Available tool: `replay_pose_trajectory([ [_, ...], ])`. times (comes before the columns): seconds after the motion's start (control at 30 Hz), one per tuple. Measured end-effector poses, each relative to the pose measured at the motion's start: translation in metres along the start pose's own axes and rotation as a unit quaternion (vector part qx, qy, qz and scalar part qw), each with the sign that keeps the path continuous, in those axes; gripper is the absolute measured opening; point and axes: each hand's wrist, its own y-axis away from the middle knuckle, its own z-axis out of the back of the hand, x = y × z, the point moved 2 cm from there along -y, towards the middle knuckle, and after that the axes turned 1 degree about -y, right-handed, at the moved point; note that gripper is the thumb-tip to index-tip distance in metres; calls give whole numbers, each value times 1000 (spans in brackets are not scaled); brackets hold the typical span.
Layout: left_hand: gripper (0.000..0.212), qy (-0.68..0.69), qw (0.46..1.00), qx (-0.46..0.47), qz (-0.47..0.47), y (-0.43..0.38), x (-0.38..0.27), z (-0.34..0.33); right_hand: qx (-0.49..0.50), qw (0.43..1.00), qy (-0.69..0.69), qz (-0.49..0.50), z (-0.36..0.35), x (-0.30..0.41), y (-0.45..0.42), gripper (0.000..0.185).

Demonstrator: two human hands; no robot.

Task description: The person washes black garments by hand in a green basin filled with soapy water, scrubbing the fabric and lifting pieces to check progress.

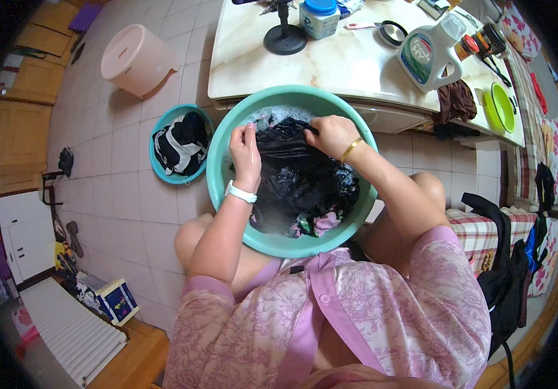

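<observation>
Before me stands a round green plastic basin [215, 165] of sudsy water, with wet laundry in it. A black wet garment [293, 175] covers most of the water, its folds drawn taut between my hands. My left hand [246, 153], with a white watch at the wrist, grips its left edge. On the other side, my right hand [335, 137] pinches the cloth near the upper right; a gold bracelet circles that wrist. White suds [286, 113] float along the far side. A pink and green floral cloth [326, 223] shows at the near rim, partly under the black one.
Left of the basin, a blue tub [154, 160] holds black and white clothes. A pink plastic stool [138, 61] stands beyond it. The marble-topped table [337, 73] bears a detergent bottle [427, 53], a blue-lidded jar [319, 22], a black stand [285, 39] and a lime-green bowl [502, 108].
</observation>
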Motion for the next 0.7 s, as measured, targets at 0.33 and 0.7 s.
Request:
replay_pose_trajectory([
  [0.33,39,-516,810,270,-68,0,-25,22,37,996,30,78,-12,-10,15,43],
  [0.7,23,-235,953,151,-118,-16,-28,22,-20,997,-74,14,-21,-6,-3,15],
])
